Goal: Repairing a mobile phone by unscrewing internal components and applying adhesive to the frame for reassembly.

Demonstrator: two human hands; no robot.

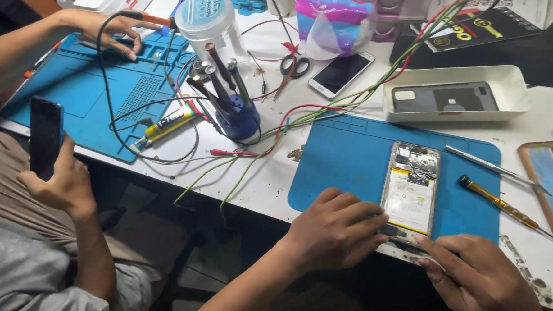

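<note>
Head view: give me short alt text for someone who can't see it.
Both hands, left hand and right hand, touch the bottom edge of an opened smartphone lying on a blue repair mat. A yellow-handled screwdriver lies beside it.

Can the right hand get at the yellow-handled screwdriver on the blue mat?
Probably yes. The right hand rests at the opened phone, and the yellow-handled screwdriver lies just beyond it on the blue mat, with nothing between.

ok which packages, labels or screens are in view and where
Phone, dark screen up, white frame, centre back.
Black and yellow flat package, top right.
Glue tube, yellow and black label, left mat.
Round jar lid, pale blue label, top centre.
</note>
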